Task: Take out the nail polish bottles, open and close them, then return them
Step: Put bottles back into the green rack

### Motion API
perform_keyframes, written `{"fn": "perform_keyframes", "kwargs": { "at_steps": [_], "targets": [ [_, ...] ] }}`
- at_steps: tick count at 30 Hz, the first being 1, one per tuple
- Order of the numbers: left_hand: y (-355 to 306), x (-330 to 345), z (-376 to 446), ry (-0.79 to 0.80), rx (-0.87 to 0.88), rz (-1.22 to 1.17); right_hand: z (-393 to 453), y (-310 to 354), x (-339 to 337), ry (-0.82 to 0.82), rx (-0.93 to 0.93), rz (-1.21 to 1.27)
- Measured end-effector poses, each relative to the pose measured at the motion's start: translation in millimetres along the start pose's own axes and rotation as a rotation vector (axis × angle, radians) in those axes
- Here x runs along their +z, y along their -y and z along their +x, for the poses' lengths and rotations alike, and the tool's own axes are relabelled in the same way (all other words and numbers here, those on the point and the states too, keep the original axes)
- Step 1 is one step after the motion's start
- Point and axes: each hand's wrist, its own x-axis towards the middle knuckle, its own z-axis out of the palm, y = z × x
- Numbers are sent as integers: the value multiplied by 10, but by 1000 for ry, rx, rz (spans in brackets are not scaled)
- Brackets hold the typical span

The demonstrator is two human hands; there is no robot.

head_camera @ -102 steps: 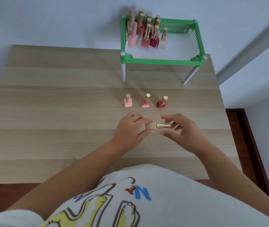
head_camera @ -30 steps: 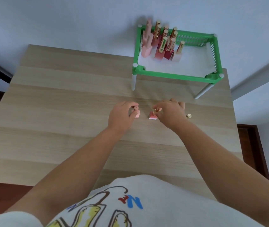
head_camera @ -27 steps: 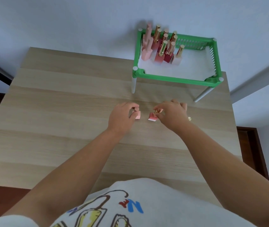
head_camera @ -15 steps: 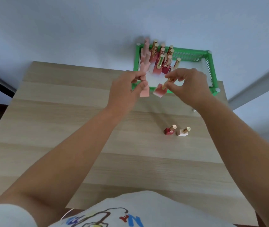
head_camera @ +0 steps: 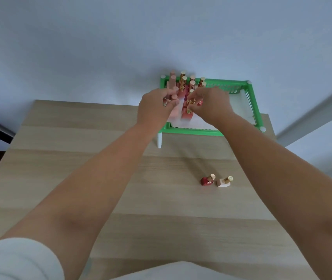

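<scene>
Over the green slatted plastic rack (head_camera: 250, 102), the left hand (head_camera: 155, 110) pinches a matte pale pink square bottle (head_camera: 174, 112) by its cap, and the right hand (head_camera: 211, 106) grips a coral bottle (head_camera: 187, 116) by its shiny gold cap. Just beyond the fingertips stand more gold-capped bottles (head_camera: 183, 81). Well behind both hands, a glossy red bottle (head_camera: 207, 180) and a whitish bottle (head_camera: 224, 181) stand side by side on the wood-grain table (head_camera: 80, 168).

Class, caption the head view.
Both hands set pink bottles into the green rack; two bottles wait on the table.
</scene>
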Motion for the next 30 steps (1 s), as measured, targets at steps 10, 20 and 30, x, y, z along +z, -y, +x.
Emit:
{"fn": "perform_keyframes", "kwargs": {
  "at_steps": [10,20,30],
  "targets": [
    [116,152,64,-10,20,-11,-42,-116,175,-141,2,201],
    [192,112,151,80,-101,173,9,-301,379,45,107,146],
    [180,83,415,311,-81,356,163,-278,483,102,113,36]
  ]
}}
